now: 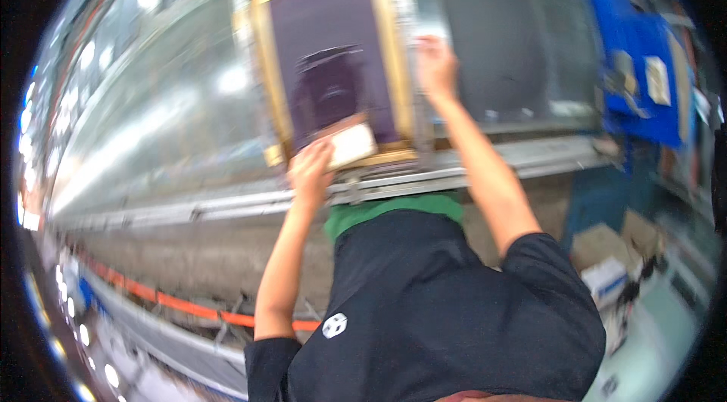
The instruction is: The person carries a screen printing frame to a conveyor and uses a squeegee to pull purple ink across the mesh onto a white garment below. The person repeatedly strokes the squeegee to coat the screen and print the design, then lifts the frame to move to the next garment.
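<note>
A screen printing frame [385, 46] with yellow edges and dark purple mesh lies on the long table in front of me. Dark, wet-looking ink [331, 84] covers the middle of the mesh. At the near end of the frame, my left hand [309, 167] grips a squeegee [353, 144] with a pale, block-like handle, its edge close to the ink. My right hand [437, 67] is raised just beyond the right side of the frame, its fingers curled together. Blur hides what is between them and whether they touch the frame.
The glossy table surface [166, 110] runs off to the left. A dark panel [496, 42] lies right of the frame. A metal rail [227, 204] borders the near edge. Blue sheeting [644, 61] hangs at the far right, and cardboard boxes [602, 247] stand at the lower right.
</note>
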`<state>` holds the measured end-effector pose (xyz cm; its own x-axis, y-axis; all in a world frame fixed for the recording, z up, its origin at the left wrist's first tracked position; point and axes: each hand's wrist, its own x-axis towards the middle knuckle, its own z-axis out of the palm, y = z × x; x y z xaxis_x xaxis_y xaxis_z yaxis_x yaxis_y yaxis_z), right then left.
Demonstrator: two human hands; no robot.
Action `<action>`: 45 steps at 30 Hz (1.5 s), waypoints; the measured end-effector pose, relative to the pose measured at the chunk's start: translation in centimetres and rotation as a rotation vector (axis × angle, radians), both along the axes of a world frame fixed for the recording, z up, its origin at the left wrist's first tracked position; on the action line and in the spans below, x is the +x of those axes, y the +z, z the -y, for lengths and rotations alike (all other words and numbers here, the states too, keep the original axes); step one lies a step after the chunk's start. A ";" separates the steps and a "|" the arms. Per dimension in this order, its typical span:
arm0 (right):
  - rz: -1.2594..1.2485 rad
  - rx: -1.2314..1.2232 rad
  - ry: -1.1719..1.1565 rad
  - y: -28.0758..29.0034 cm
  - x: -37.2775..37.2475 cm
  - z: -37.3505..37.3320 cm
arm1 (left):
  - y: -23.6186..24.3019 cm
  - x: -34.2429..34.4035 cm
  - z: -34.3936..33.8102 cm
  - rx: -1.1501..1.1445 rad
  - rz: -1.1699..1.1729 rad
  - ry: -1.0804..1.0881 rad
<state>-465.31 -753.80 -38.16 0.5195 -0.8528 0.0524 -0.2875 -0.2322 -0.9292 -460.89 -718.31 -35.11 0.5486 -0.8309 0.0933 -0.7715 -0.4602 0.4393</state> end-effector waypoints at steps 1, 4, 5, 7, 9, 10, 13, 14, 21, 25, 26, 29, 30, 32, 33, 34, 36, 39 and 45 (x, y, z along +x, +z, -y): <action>0.096 -0.003 0.045 -0.6 0.8 -1.1 | -0.7 0.6 -1.3 -0.006 0.003 -0.007; -0.032 0.018 0.005 -0.8 2.4 -3.0 | -0.1 1.8 -2.8 0.021 0.053 -0.005; 0.029 -0.080 -0.042 -1.4 2.5 -3.1 | 0.5 1.9 -2.7 0.007 0.037 0.000; -0.029 -0.046 -0.053 -1.2 3.0 -3.9 | 0.5 2.5 -4.4 0.003 0.035 0.029; -0.068 -0.067 -0.067 -1.5 3.3 -4.2 | 0.4 2.4 -6.2 -0.020 0.050 -0.013; -0.091 -0.083 -0.071 -1.9 3.4 -4.0 | 0.1 2.1 -6.7 -0.031 0.056 -0.029; -0.130 -0.069 -0.069 -2.2 3.4 -4.5 | -0.4 1.3 -7.5 -0.021 0.059 -0.060; -0.125 -0.050 -0.059 -2.2 3.8 -4.8 | -0.8 1.4 -7.8 -0.013 0.086 -0.065; -0.533 -0.576 0.377 5.1 3.8 -4.8 | -1.1 11.9 0.4 0.002 0.035 0.039; -0.401 -0.606 0.687 7.2 7.2 -8.8 | 1.6 17.4 5.9 0.013 -0.101 0.085; -0.412 -0.619 0.711 6.6 8.2 -9.1 | 1.4 18.1 6.5 -0.039 -0.127 0.052; -0.446 -0.581 0.708 4.0 7.7 -10.2 | -0.3 17.2 6.3 -0.057 -0.003 0.029; -0.454 -0.564 0.708 3.5 7.1 -10.9 | -0.8 16.3 5.6 -0.037 -0.027 0.032; -0.398 -0.505 0.709 3.4 3.9 -13.1 | -1.5 13.9 3.5 -0.076 -0.013 -0.018; -0.366 -0.483 0.704 3.0 2.2 -14.2 | -1.4 12.3 2.4 -0.029 0.006 -0.026; -0.369 -0.482 0.709 2.7 0.7 -15.4 | -1.2 10.8 1.2 0.016 0.029 -0.029; -0.353 -0.464 0.715 2.9 -1.9 -17.6 | -1.2 8.5 -1.2 0.005 0.020 -0.052; -0.362 -0.467 0.708 3.8 -2.6 -18.4 | -0.8 7.9 -2.0 -0.014 -0.004 -0.061; -0.274 -0.560 0.659 3.6 4.1 -13.5 | -1.2 14.2 2.8 -0.108 0.118 -0.018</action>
<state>-461.16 -740.30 -34.59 0.9487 -0.2651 0.1724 -0.1307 -0.8251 -0.5497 -446.73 -721.10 -36.35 0.5135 -0.8222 0.2457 -0.8286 -0.4008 0.3909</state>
